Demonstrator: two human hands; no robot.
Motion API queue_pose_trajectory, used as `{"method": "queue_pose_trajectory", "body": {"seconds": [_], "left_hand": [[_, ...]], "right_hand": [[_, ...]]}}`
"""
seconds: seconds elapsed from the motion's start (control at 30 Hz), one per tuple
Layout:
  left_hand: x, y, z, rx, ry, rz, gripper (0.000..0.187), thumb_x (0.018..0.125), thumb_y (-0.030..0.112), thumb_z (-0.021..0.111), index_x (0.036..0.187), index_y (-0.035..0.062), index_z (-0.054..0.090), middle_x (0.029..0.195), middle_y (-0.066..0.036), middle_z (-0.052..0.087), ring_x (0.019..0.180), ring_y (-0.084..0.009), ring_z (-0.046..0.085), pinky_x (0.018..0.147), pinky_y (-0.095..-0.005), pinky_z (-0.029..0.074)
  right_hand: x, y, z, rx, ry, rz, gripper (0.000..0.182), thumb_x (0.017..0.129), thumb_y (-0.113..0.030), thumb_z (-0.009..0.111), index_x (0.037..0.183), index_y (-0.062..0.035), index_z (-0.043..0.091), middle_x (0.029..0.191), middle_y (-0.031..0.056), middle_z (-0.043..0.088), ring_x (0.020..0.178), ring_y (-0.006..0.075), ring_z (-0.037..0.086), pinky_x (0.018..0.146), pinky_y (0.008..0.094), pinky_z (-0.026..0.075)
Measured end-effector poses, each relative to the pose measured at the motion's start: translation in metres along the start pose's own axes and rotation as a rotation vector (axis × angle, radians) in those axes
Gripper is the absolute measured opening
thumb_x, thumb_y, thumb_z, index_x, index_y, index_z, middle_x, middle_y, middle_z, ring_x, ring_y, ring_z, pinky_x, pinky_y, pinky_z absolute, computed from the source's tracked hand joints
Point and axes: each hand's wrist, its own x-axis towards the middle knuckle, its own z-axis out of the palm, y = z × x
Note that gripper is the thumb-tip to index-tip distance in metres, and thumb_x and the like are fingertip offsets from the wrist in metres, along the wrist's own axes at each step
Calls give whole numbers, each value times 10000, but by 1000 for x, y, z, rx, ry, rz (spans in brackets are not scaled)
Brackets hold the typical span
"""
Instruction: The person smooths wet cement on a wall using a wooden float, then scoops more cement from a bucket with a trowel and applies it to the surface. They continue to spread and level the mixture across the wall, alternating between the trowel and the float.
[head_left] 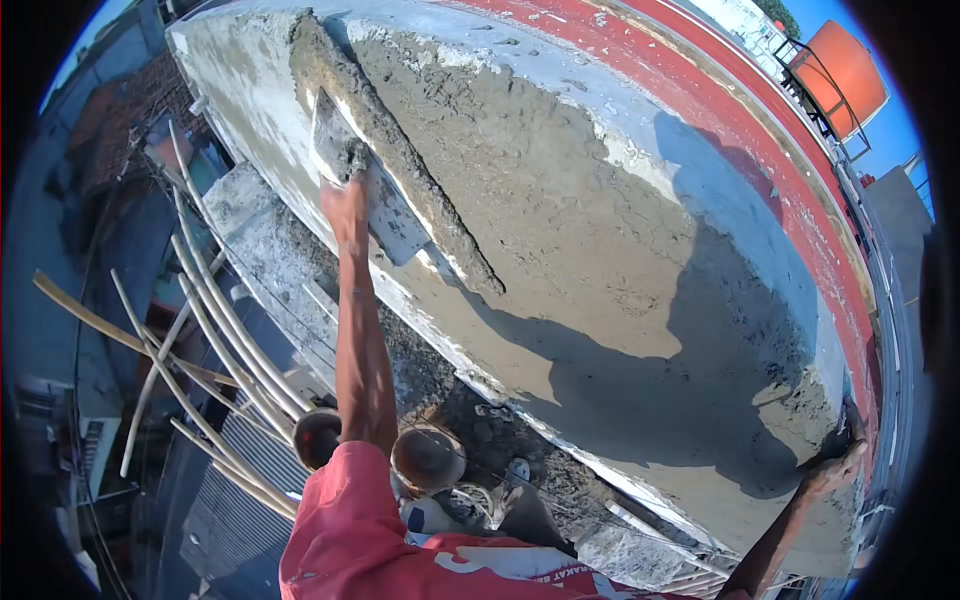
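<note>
My left hand [346, 205] is closed around the handle of a plastering float [395, 215], a flat grey-white board smeared with mortar. The float lies against the wall face at the upper left. Along its right side runs a long strip [415, 185] thickly crusted with mortar, slanting down to the right. Beyond it spreads the grey-brown mortar coat [560, 200], rough near the top and smoother lower down. At the far right, my right hand [835, 468] rests at the wall's end with fingers stretched out, beside a rough patch of mortar.
A red ledge [640, 50] runs along the wall's top, with an orange tank [838, 75] beyond. Below the wall stand a bucket [428, 457] and a dark round container [318, 437]. Bent poles [225, 330] rise at the left over a corrugated roof [245, 500].
</note>
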Motion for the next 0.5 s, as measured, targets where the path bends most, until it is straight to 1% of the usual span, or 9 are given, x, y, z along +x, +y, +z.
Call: {"method": "queue_pose_trajectory", "body": {"seconds": [0.1, 0.17, 0.2, 0.23, 0.27, 0.3, 0.37, 0.43, 0.5], "left_hand": [[-127, 14, 23, 92, 54, 257, 680, 695, 143, 650, 1223, -182, 371, 1069, -343, 550, 1020, -416, 546, 906, -421, 405], [-209, 46, 23, 210, -89, 21, 791, 677, 134, 642, 1272, -216, 255, 1126, -382, 483, 1062, -466, 484, 955, -460, 349], [-237, 45, 27, 153, -163, -63, 798, 677, 131, 635, 1282, -208, 241, 1115, -383, 477, 1041, -459, 482, 955, -465, 340], [-272, 40, 34, 271, -102, 54, 815, 674, 128, 637, 1293, -201, 222, 1075, -362, 495, 1025, -450, 479, 936, -464, 342], [-302, 43, 37, 232, -176, -17, 847, 667, 134, 661, 1299, -199, 204, 1046, -343, 511, 1012, -447, 478, 929, -463, 337], [-340, 47, 41, 276, -225, -102, 838, 654, 151, 695, 1274, -189, 246, 1034, -334, 515, 999, -455, 483, 896, -473, 364], [-413, 51, 53, -19, -343, -214, 807, 590, 129, 760, 1221, -119, 324, 1015, -293, 522, 971, -453, 500, 822, -493, 405], [-483, 50, 62, 8, -320, -8, 792, 561, 103, 778, 1208, -66, 353, 1022, -264, 514, 978, -435, 504, 831, -479, 407], [-495, 56, 60, -54, -352, -3, 773, 547, 106, 785, 1184, -52, 377, 1011, -251, 509, 963, -427, 505, 836, -468, 410]], "right_hand": [[1, 6, -5, 125, 12, -36, 667, 959, -481, 268, 1119, 101, 551, 1129, 219, 572, 1083, 311, 525, 983, 399, 366], [-2, -5, 4, 249, 23, 10, 622, 968, -440, 299, 1096, 126, 525, 1111, 247, 571, 1091, 309, 522, 938, 397, 411], [-2, -3, 5, 312, 28, 70, 660, 954, -485, 288, 1092, 96, 570, 1108, 211, 585, 1058, 292, 543, 946, 381, 404], [-3, -2, 2, 307, 24, 62, 660, 954, -485, 288, 1092, 96, 570, 1108, 211, 585, 1058, 292, 543, 946, 381, 404], [-1, -2, 7, 274, 33, 19, 639, 958, -466, 307, 1080, 111, 555, 1088, 225, 586, 1056, 303, 544, 933, 389, 416], [0, -7, 8, 233, 32, -19, 621, 962, -447, 327, 1069, 126, 541, 1068, 239, 587, 1053, 313, 545, 920, 397, 427], [2, -14, 12, 222, 49, -28, 612, 961, -443, 337, 1041, 121, 561, 1043, 221, 600, 1018, 285, 560, 920, 380, 418], [1, -10, 4, 128, 64, 24, 611, 955, -453, 324, 1051, 84, 600, 1044, 173, 617, 986, 239, 566, 918, 337, 395], [1, -14, 7, 104, 135, 40, 591, 963, -425, 324, 1035, 88, 607, 1027, 166, 623, 961, 228, 567, 917, 332, 383]]}}
